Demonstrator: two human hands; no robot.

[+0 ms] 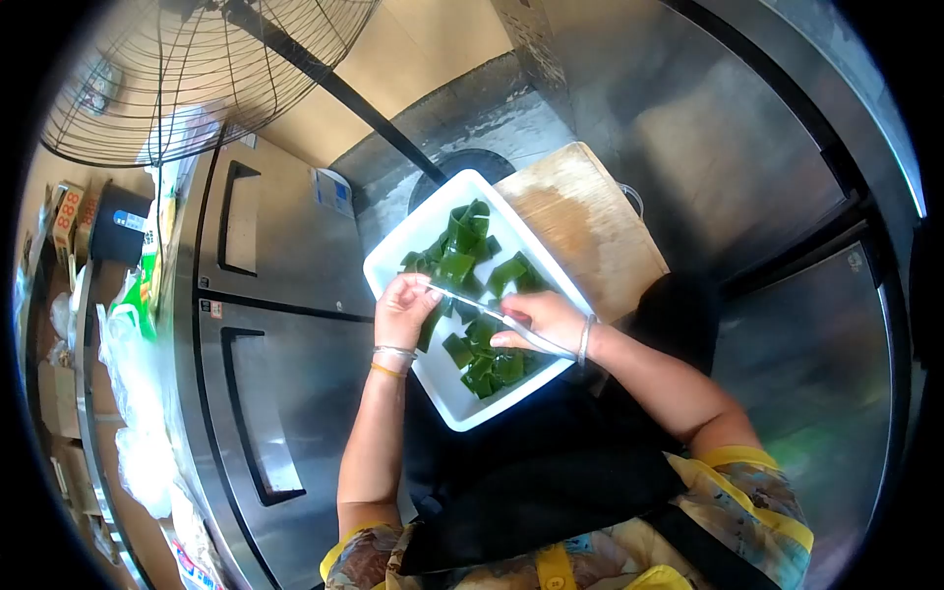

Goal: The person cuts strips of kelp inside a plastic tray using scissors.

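Note:
A white plastic tub (393,254) rests tilted at my lap, with several glossy dark green kelp pieces (480,366) in it, some flat and some curled. Over its near left rim, my left hand (401,310) is closed in a pinch; a green strip (426,334) shows under the fingers, its upper end hidden. My right hand (553,320) is wrapped round the pale grey handle of a slim-bladed cutting tool (526,334). Its thin metal blade points left, and the tip meets my left fingertips. Whether it is scissors or a knife I cannot make out.
A wooden board (580,221) with a damp patch lies beyond the tub's right side. A standing fan (226,69) leans in at upper left. Steel cabinets (275,236) flank both sides, and plastic bags (138,393) lie along the left.

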